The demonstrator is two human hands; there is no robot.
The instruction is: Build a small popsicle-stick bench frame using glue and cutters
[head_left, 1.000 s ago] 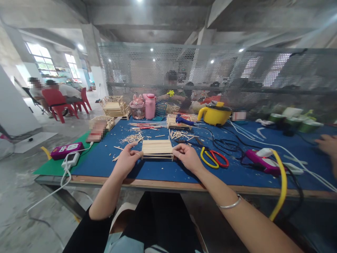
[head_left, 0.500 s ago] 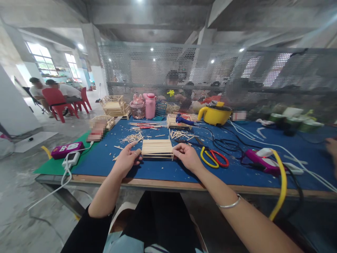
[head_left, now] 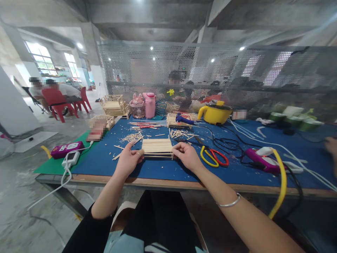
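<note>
A small slatted frame of wooden sticks point(head_left: 157, 146) stands on the blue table mat in front of me, with a flat top of sticks laid side by side. My left hand point(head_left: 129, 157) is closed on its left end, fingertips at the corner. At the opposite end my right hand point(head_left: 185, 154) pinches the right corner between thumb and fingers. Short loose sticks point(head_left: 181, 134) lie just behind the frame, and a heap of stick bits point(head_left: 133, 136) lies behind my left hand. Scissors point(head_left: 214, 157) with yellow and red handles rest right of my right hand.
A blue glue gun point(head_left: 184, 119) lies on another stick frame point(head_left: 171, 121) at the back. Behind stand a pink bottle point(head_left: 150, 106) and a yellow pot point(head_left: 216, 115). Purple power strips point(head_left: 259, 162) and cables lie right and left. Another person's hand point(head_left: 331, 146) shows at the right edge.
My left hand has shifted slightly right and closed in on the frame's left end. My right hand and the frame have hardly moved.
</note>
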